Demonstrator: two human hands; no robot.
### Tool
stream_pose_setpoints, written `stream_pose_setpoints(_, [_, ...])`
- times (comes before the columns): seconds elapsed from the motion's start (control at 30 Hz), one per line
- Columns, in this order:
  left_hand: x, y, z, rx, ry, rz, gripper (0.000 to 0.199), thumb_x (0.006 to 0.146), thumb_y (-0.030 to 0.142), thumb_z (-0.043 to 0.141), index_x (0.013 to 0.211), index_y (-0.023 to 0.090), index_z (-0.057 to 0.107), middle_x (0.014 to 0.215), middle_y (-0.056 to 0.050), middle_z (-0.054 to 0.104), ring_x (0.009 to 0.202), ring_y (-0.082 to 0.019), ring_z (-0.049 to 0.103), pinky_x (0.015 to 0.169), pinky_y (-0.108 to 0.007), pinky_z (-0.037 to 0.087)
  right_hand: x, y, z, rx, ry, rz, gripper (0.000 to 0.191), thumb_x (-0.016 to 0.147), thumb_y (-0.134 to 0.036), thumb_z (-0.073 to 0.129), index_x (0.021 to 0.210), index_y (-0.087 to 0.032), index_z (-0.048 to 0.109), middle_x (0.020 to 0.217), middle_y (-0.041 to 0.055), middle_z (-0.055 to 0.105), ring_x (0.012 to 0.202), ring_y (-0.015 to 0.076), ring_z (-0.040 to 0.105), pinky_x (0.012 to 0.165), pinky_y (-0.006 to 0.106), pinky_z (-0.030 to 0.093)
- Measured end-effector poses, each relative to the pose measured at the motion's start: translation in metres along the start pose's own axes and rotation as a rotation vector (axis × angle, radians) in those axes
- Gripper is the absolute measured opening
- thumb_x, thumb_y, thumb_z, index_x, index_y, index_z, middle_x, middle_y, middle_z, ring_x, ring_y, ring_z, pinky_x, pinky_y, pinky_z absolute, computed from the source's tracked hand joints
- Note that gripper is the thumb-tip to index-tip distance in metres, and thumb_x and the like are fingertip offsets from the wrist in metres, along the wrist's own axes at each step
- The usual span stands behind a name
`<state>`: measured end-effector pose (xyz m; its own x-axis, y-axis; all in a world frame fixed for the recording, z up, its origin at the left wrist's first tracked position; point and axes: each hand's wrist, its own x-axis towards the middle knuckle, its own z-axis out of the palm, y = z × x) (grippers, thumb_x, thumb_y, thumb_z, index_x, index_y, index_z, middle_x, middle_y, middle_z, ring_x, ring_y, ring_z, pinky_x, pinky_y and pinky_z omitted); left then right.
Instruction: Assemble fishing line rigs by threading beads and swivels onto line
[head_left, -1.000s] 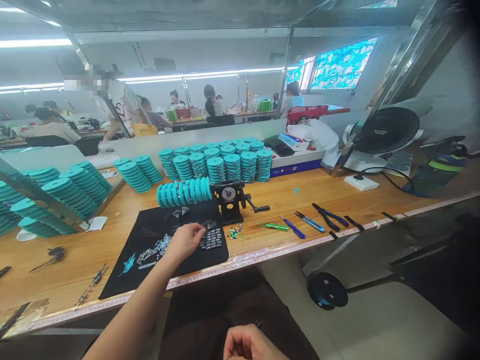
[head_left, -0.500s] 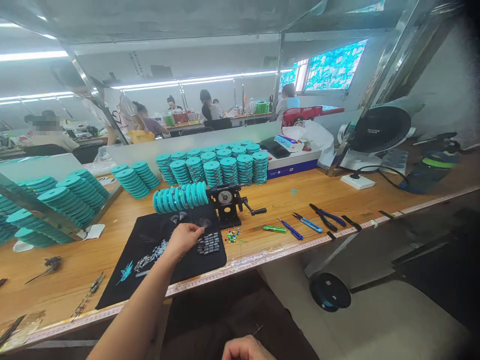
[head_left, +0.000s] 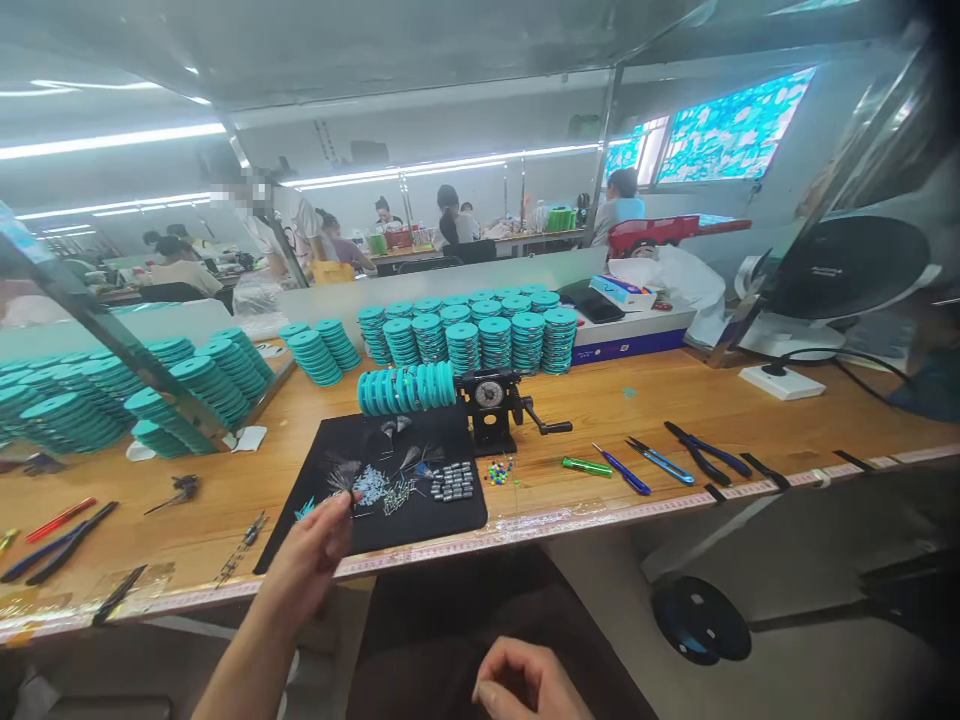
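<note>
Bare hands (head_left: pixel 311 560) (head_left: pixel 525 685) near black mat (head_left: pixel 450 522)

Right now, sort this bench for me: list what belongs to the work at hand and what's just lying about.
In use: left hand, black mat, grey metal beads, feathery tufts.
Lying about: crank winder, blue-handled pliers, green marker, stacked teal spools.

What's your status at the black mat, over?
Left hand raised over black mat, fingertips at dark wispy tuft, grip unclear. Right hand low, off the bench, fingers loosely curled. Teal spools on crank winder beyond mat.
</note>
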<state>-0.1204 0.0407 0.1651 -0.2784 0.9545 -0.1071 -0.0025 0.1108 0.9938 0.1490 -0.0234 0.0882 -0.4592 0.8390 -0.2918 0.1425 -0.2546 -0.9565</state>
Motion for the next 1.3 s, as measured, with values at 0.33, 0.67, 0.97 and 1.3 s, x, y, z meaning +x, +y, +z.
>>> stream_pose_setpoints(0.33, [-0.120,-0.087,0.077,-0.163,-0.033,-0.131,0.037,0.061,0.056,0.079,0.056,0.020,0.075,0.076,-0.006,0.062,0.082,-0.024,0.057,0.081,-0.032,0.046,-0.009,-0.031,0.013,-0.042,-0.029,-0.395,0.014,0.083,-0.023,0.063,0.071,-0.016,0.067,0.076,0.0033,0.063,0.075,0.0175,0.058,0.072,0.027,0.044])
stream_pose_setpoints(0.67, [-0.124,-0.069,0.081,-0.446,-0.046,-0.335,0.036,0.063,0.043,0.085,0.081,0.014,0.074,0.073,-0.004,0.071,0.056,-0.010,0.060,0.055,-0.018,0.048,-0.015,-0.026,0.008,-0.077,0.021,-0.318,0.015,0.086,-0.022,0.060,0.072,-0.017,0.061,0.080,0.0016,0.061,0.074,0.0154,0.055,0.068,0.024,0.042])
stream_pose_setpoints(0.97, [-0.133,-0.079,0.080,-0.306,-0.309,-0.392,0.045,0.072,0.058,0.071,0.087,0.017,0.061,0.060,0.002,0.064,0.030,-0.004,0.049,0.028,-0.011,0.035,-0.014,-0.025,-0.004,0.020,0.191,-0.176,0.025,0.087,-0.037,0.062,0.076,-0.015,0.066,0.066,-0.0017,0.053,0.059,0.0114,0.040,0.054,0.023,0.033])
stream_pose_setpoints(1.3, [-0.144,-0.071,0.095,-0.120,-0.120,-0.196,0.043,0.073,0.057,0.071,0.073,0.016,0.056,0.064,0.001,0.067,0.030,-0.003,0.050,0.030,-0.011,0.034,-0.019,-0.031,0.003,0.026,0.146,-0.198,0.025,0.088,-0.035,0.063,0.081,-0.014,0.074,0.063,0.0027,0.065,0.061,0.0147,0.056,0.058,0.023,0.042])
